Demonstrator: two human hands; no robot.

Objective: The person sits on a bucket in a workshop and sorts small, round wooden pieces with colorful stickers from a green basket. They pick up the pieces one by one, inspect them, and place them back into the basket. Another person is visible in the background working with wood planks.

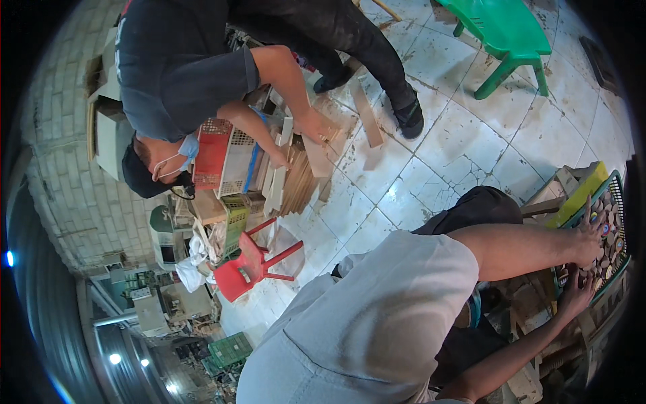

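Both my hands are in a green mesh basket (622,254) at the right edge, filled with small round, flat brownish pieces (614,219); one piece shows blue. My right hand (588,241) lies over the pieces with its fingers spread, one stretched toward the basket's upper edge. My left hand (577,292) is just below it at the near rim, its fingers apart and touching the pieces. Whether a piece sits under either palm is hidden. My light grey sleeve (404,283) fills much of the lower middle.
A co-worker (182,74) in dark clothes and a mask bends over stacked wooden strips (296,178). A red chair (245,273), a green plastic chair (501,30) and a red and white crate (215,155) stand on the tiled floor (437,161). A yellow-green crate (585,192) adjoins my basket.
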